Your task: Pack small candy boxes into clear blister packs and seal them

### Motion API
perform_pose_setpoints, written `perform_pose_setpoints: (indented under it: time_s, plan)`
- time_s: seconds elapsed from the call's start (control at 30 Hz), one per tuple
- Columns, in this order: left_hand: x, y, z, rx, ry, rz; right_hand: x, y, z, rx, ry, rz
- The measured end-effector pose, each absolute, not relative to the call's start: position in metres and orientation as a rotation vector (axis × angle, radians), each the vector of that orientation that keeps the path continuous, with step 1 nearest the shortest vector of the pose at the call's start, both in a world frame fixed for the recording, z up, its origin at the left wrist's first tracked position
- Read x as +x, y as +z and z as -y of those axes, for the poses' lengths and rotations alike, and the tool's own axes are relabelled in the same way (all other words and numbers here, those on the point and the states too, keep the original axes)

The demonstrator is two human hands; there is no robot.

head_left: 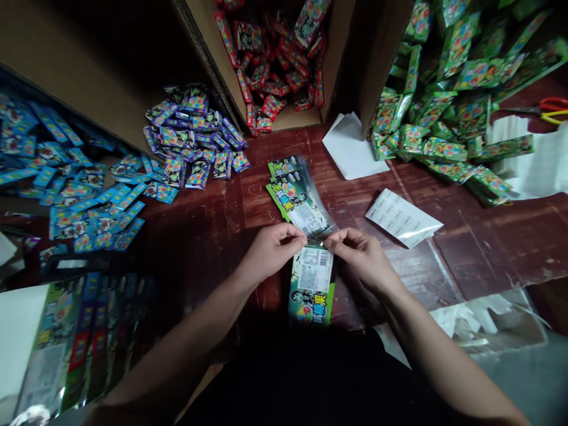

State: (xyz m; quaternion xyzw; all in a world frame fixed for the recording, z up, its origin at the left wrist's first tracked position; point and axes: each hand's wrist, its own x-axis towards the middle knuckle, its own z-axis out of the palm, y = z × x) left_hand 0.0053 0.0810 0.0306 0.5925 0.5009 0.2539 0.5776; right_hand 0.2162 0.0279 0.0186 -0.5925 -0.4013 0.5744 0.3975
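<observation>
A green printed plastic bag [312,284] hangs toward me at the centre, its upper edge between my two hands. My left hand [277,248] pinches the left corner of that edge with thumb and forefinger. At the right corner, my right hand [355,251] pinches it in the same way. Just beyond my fingers, a stack of similar green bags [297,198] lies fanned on the dark red table [213,236]. The bag's label and barcode face up, and its printed writing is upside down to the stack's.
Blue packets [97,207] and purple packets [195,136] lie to the left. Cardboard boxes hold red packets [284,59] and green packets [444,118]. White paper [352,148], a sticker sheet [403,219] and scissors [550,109] lie right. Filled bags [89,343] lie lower left.
</observation>
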Motion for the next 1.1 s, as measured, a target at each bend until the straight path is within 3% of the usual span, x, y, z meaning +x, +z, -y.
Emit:
perform_pose_setpoints:
  time_s: [0.33, 0.57, 0.73, 0.9, 1.1]
  plan:
    - [0.000, 0.016, -0.094, 1.499, 0.401, -1.023, 0.249, 0.019, -0.017, -1.296, 1.256, 1.467]
    - [0.084, 0.030, -0.123, 1.793, 0.217, -0.693, 0.371, 0.013, -0.086, -1.770, 0.327, 1.750]
    - [0.148, 0.022, -0.139, 1.917, 0.041, -0.522, 0.404, -0.009, -0.128, -1.716, 0.361, 2.026]
    - [0.162, -0.002, -0.144, 1.881, 0.059, -0.562, 0.398, -0.024, -0.125, -1.673, 0.374, 2.051]
    - [0.161, -0.002, -0.140, 1.843, 0.136, -0.579, 0.390, -0.003, -0.097, -1.577, 0.477, 1.977]
